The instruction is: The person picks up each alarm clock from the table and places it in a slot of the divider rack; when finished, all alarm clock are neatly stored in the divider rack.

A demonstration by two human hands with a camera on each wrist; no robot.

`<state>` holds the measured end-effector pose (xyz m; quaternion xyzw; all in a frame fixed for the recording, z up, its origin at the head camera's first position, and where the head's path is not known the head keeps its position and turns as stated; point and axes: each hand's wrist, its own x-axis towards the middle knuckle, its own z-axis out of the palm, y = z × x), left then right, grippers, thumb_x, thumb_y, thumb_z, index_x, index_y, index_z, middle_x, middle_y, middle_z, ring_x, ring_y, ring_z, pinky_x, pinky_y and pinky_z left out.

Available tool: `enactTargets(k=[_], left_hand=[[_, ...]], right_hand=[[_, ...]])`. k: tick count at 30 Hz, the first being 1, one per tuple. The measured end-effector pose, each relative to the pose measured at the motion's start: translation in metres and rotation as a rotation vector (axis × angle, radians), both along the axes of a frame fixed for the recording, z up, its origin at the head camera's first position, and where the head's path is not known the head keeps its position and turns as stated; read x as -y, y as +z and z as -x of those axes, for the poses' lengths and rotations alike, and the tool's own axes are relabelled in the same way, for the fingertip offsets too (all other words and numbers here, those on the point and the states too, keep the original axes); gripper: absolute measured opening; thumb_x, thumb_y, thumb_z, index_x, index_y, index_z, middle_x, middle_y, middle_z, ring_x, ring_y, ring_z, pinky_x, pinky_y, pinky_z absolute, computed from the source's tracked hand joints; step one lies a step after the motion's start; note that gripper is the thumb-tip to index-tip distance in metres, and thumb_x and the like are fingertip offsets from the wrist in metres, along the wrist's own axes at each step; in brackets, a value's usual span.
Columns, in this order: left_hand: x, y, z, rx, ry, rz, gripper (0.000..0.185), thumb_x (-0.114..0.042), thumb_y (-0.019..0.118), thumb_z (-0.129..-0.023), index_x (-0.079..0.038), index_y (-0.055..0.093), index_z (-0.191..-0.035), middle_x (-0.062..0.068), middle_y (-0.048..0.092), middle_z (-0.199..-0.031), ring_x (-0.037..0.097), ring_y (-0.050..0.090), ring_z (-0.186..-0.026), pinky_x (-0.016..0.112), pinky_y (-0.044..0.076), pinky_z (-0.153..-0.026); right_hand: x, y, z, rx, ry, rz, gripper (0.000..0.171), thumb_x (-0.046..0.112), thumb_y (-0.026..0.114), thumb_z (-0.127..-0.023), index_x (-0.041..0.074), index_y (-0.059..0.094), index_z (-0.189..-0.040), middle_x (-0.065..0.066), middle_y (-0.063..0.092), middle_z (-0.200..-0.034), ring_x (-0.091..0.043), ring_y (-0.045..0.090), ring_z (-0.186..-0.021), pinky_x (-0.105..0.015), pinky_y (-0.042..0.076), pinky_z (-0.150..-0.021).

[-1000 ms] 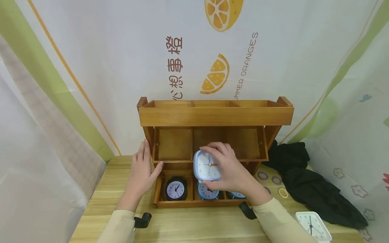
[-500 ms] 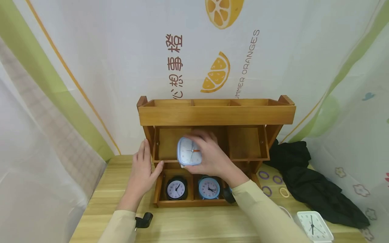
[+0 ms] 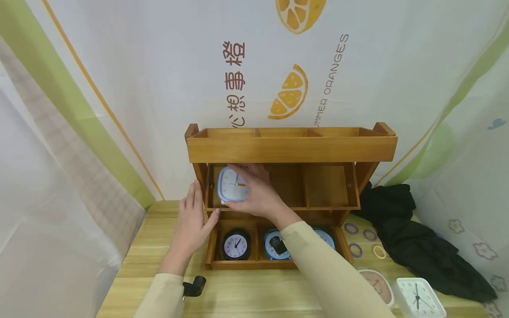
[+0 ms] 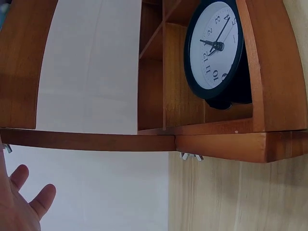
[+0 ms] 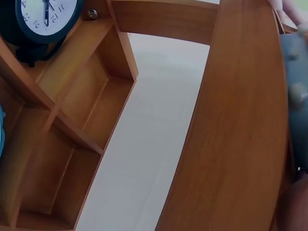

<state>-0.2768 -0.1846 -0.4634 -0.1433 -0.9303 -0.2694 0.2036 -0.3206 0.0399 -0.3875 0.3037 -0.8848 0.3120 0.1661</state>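
A three-tier wooden shelf [image 3: 292, 150] stands on the table against the wall. My right hand [image 3: 254, 194] grips a square light-blue clock [image 3: 232, 185] and holds it in the left compartment of the middle tier. My left hand [image 3: 192, 221] rests flat, fingers straight, against the shelf's left side. In the bottom tier stand a round black clock [image 3: 236, 245], seen close in the left wrist view as the black clock [image 4: 214, 48], and a round blue clock [image 3: 274, 244] partly hidden by my right arm. The right wrist view shows the black clock [image 5: 45, 19] and bare wooden compartments [image 5: 72, 144].
A white square clock [image 3: 419, 297] and a brown round clock [image 3: 375, 285] lie at the table's front right. A black cloth [image 3: 413, 238] is heaped right of the shelf, with small rings [image 3: 363, 243] beside it. The top tier [image 3: 286, 132] holds nothing visible.
My right hand has carried the light-blue square clock up and to the left, from in front of the bottom tier into the middle tier's left compartment. The left hand has stayed put.
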Motion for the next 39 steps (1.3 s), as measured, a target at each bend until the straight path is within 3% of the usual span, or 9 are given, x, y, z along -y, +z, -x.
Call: enactTargets(k=[14,19,24,28,31,39], left_hand=[[-0.006,0.005,-0.001,-0.015,-0.021,0.004,0.098,-0.039,0.058,-0.103,-0.009,-0.01,-0.167,0.028,0.008,-0.171,0.058,0.034,-0.131,0.07,0.041,-0.102],[-0.006,0.004,-0.002,0.011,-0.01,0.0,0.098,-0.04,0.058,-0.103,-0.01,-0.01,-0.167,0.027,0.008,-0.171,0.057,0.033,-0.133,0.071,0.04,-0.103],[-0.006,0.004,-0.002,0.015,-0.01,-0.002,0.099,-0.039,0.058,-0.103,-0.01,-0.011,-0.167,0.027,0.006,-0.171,0.057,0.033,-0.133,0.071,0.039,-0.103],[-0.004,0.003,0.0,0.004,-0.013,-0.004,0.099,-0.037,0.058,-0.102,-0.01,-0.011,-0.167,0.027,0.005,-0.171,0.057,0.033,-0.133,0.071,0.038,-0.105],[-0.003,0.003,0.0,0.001,-0.009,-0.002,0.099,-0.037,0.058,-0.102,-0.009,-0.011,-0.167,0.028,0.006,-0.171,0.057,0.033,-0.133,0.071,0.038,-0.105],[-0.004,0.005,-0.005,0.042,0.0,-0.009,0.1,-0.04,0.058,-0.103,-0.012,-0.014,-0.166,0.024,0.003,-0.172,0.054,0.028,-0.139,0.071,0.037,-0.108]], right_hand=[[0.005,0.005,-0.007,0.035,-0.096,-0.23,0.093,0.051,0.091,-0.077,0.024,0.051,-0.155,-0.004,0.043,-0.158,-0.034,0.038,-0.144,-0.064,0.024,-0.117],[0.002,0.0,-0.007,0.019,-0.08,-0.214,0.08,0.048,0.092,-0.077,0.024,0.061,-0.146,-0.003,0.041,-0.161,-0.034,0.037,-0.146,-0.065,0.023,-0.118],[-0.009,-0.004,-0.014,-0.018,-0.013,-0.096,0.072,0.041,0.093,-0.078,0.02,0.064,-0.141,-0.004,0.041,-0.161,-0.031,0.037,-0.147,-0.063,0.027,-0.119],[-0.025,-0.007,-0.027,-0.068,0.067,-0.004,0.072,0.04,0.093,-0.078,0.019,0.063,-0.141,-0.009,0.043,-0.159,-0.029,0.039,-0.146,-0.063,0.03,-0.117],[-0.039,-0.011,-0.04,-0.127,0.115,0.003,0.075,0.041,0.092,-0.079,0.019,0.061,-0.143,-0.011,0.046,-0.156,-0.031,0.041,-0.143,-0.067,0.03,-0.114],[-0.09,-0.039,-0.093,-0.166,0.089,-0.047,0.081,0.053,0.084,-0.08,0.022,0.055,-0.15,-0.008,0.046,-0.156,-0.033,0.039,-0.14,-0.067,0.034,-0.104]])
